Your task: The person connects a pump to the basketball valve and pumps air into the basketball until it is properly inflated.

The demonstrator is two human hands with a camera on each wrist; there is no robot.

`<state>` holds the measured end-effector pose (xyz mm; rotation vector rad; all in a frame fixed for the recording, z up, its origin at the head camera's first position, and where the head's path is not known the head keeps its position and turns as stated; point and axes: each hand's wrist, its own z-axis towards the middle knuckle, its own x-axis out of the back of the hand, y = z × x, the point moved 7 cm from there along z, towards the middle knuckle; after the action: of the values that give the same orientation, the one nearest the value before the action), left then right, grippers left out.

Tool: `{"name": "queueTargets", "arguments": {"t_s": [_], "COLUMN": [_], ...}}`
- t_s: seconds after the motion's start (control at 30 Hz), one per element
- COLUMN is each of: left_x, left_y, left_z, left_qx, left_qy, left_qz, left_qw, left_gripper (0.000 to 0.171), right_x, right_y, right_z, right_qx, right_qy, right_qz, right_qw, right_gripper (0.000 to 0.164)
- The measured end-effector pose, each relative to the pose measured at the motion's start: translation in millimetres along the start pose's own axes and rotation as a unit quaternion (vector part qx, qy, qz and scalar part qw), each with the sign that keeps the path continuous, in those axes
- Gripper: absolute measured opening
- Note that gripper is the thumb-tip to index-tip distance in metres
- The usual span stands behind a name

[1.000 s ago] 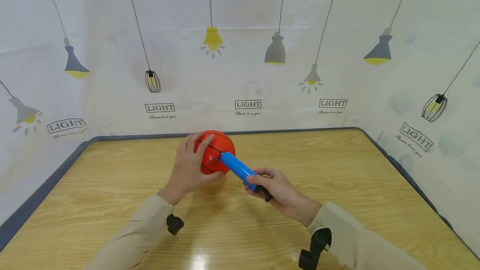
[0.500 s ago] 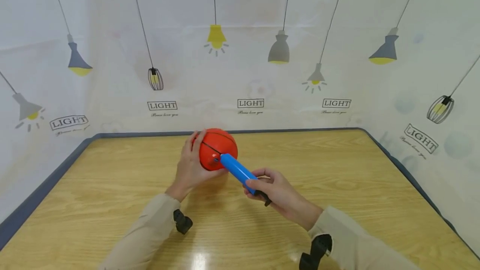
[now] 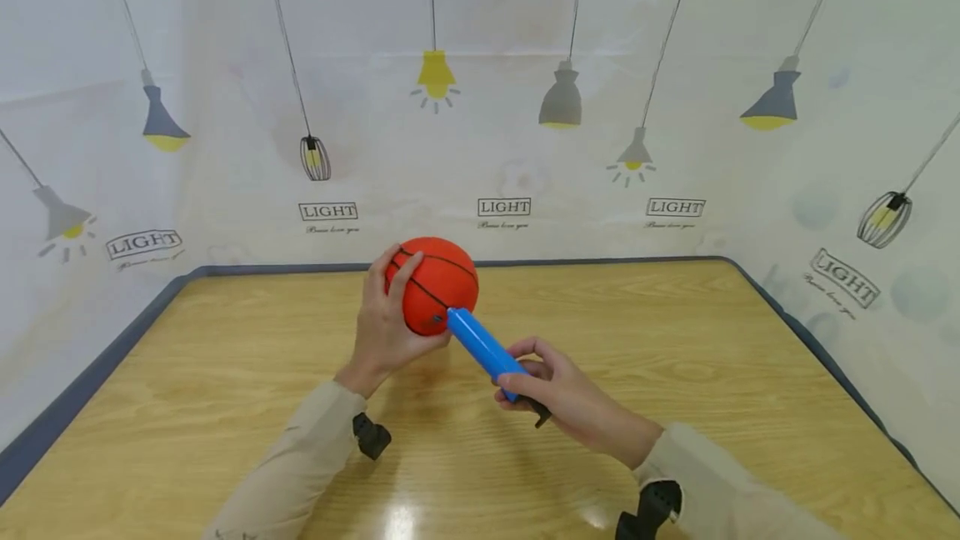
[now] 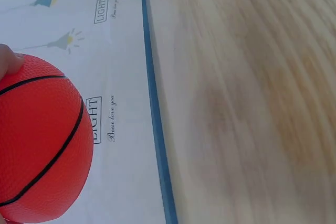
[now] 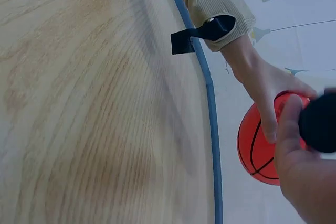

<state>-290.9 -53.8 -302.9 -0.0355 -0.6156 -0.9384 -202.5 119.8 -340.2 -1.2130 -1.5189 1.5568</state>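
A small red basketball (image 3: 441,286) with black lines is held up off the table by my left hand (image 3: 386,319), its fingers curled round the ball's left side and underside. My right hand (image 3: 558,394) grips a blue hand pump (image 3: 483,350) near its black handle (image 3: 540,415). The pump slants up to the left and its tip meets the ball's lower right, beside a small dark mark. Whether a needle sits in the ball cannot be seen. In the left wrist view the ball (image 4: 42,140) looks round. The pump's dark end (image 5: 319,124) is blurred in the right wrist view.
A wood-grain table (image 3: 637,340) lies under both hands. Behind and at the sides stands a white sheet (image 3: 360,90) printed with lamps, with a dark blue strip (image 3: 600,261) along the table's edge. Black wrist mounts (image 3: 371,437) hang at both sleeves.
The ball has become rounder and fuller, and it sits slightly higher with my left hand. My right hand has shifted a little right and down with the pump.
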Motion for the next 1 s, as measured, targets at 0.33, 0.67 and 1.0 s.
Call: {"name": "queueTargets", "arguments": {"t_s": [0.33,0.67,1.0], "left_x": [-5.2,-17.6,-28.5], "left_y": [15.1,14.9,18.7], "left_z": [6.6,3.4,-3.0], "left_qx": [-0.073,-0.064,0.018], "left_qy": [-0.004,-0.033,-0.086], "left_qz": [-0.018,-0.011,0.001], "left_qw": [0.9972,0.9973,0.9961], "left_gripper": [0.091,0.091,0.098], "right_x": [-5,-6,-9], "right_y": [1,1,1], "right_z": [9,25,27], "right_qx": [-0.058,-0.032,-0.023], "right_qy": [-0.030,0.047,0.047], "right_qz": [-0.034,-0.013,-0.016], "right_qw": [0.997,0.998,0.999], "right_gripper": [0.062,0.049,0.046]}}
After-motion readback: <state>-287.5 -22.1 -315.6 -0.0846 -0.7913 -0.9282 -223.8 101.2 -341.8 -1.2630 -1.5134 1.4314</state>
